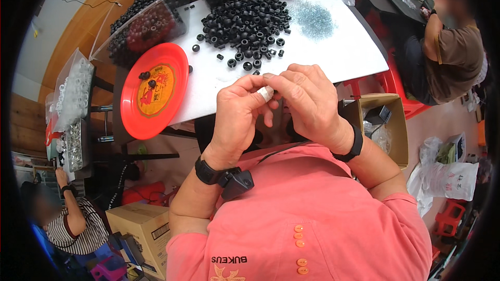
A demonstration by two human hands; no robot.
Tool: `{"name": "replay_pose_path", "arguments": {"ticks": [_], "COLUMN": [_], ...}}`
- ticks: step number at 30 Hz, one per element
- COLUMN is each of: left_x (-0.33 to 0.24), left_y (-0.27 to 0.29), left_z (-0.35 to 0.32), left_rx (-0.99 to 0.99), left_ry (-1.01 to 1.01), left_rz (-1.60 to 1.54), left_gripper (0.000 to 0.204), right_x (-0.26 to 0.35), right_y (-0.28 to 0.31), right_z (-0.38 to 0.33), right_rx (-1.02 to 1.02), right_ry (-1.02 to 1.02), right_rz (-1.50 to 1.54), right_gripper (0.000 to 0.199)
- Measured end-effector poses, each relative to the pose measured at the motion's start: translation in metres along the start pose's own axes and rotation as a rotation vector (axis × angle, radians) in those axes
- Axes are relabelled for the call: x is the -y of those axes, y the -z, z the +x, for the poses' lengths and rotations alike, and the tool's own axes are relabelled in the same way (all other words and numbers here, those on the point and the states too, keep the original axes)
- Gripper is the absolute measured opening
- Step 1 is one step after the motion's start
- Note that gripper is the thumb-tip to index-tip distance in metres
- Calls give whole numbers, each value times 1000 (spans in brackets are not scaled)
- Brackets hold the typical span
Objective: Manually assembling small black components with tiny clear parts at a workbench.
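My left hand (234, 109) and my right hand (315, 104) meet at the near edge of the white-topped table (350, 47). Their fingertips pinch together, and what they hold, if anything, is hidden. White tape (266, 93) wraps my left thumb. Just beyond my fingers spreads a heap of small black round parts with holes and short black sleeves (245, 23). To its right lies a pile of tiny silvery pieces (314, 19), too small to name. A red plate (179, 67) sits left of my hands with a few black round parts (151, 83) on it.
Clear bins of black parts (174, 23) stand at the table's far left and far side. Left are trays of white rings (77, 86) and metal pieces. An open cardboard box (398, 140) stands by my right elbow. Other people (458, 52) sit at right and lower left.
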State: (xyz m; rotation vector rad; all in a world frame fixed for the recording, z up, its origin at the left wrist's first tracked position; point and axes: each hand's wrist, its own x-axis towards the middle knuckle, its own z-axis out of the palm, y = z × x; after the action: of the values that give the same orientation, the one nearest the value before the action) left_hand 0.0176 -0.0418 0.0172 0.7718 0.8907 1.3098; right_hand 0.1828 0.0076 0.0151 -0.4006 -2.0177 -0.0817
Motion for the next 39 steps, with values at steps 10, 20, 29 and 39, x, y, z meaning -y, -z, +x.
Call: {"name": "replay_pose_path", "arguments": {"ticks": [10, 20, 29, 39], "left_x": [3, 2, -2, 4], "left_y": [2, -1, 17, 29], "left_z": [0, -1, 5, 11], "left_rx": [30, 19, 4, 0], "left_ry": [-4, 2, -110, -141], "left_rz": [-88, -144, -105, -50], "left_gripper": [18, 19, 24, 26], "right_x": [3, 2, -44, -57], "right_y": [2, 14, 18, -27], "right_z": [-1, -1, 10, 9], "right_rx": [-13, 65, 89, 318], "right_ry": [29, -334, -578, -366], "right_rz": [-91, 221, -27, -533], "right_gripper": [50, 32, 8, 11]}}
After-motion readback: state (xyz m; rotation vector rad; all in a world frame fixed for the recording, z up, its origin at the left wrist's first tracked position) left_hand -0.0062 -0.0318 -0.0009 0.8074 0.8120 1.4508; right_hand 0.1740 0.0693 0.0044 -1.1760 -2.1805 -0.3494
